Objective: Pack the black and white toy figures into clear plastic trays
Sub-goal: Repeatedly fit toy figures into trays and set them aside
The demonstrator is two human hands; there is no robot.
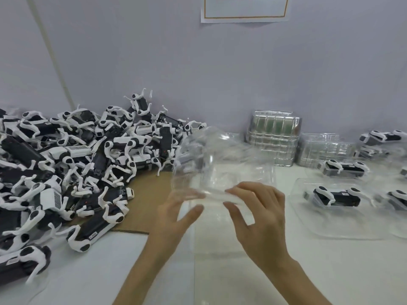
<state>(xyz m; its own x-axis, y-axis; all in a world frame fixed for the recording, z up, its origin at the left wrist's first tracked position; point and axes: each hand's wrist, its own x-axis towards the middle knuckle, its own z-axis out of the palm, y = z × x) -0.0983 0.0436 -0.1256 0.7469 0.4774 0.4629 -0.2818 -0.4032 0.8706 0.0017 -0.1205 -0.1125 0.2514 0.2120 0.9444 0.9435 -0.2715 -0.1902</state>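
Note:
A big heap of black and white toy figures (72, 164) covers the left of the table. In the middle, both hands hold up a clear plastic tray (218, 164), blurred by motion. My left hand (176, 216) pinches its near edge from the left. My right hand (259, 216) pinches the same edge from the right, thumb below and fingers on top. The tray is empty. To the right, a filled tray (337, 216) lies on the table with one figure (337, 197) in it, and another packed figure (345, 168) sits behind it.
Two stacks of empty clear trays (273, 139) stand against the back wall, a lower stack (326, 150) to their right. More packed figures (383, 137) lie at the far right edge. Brown cardboard (149, 194) lies under the heap. A paper notice (244, 9) hangs on the wall.

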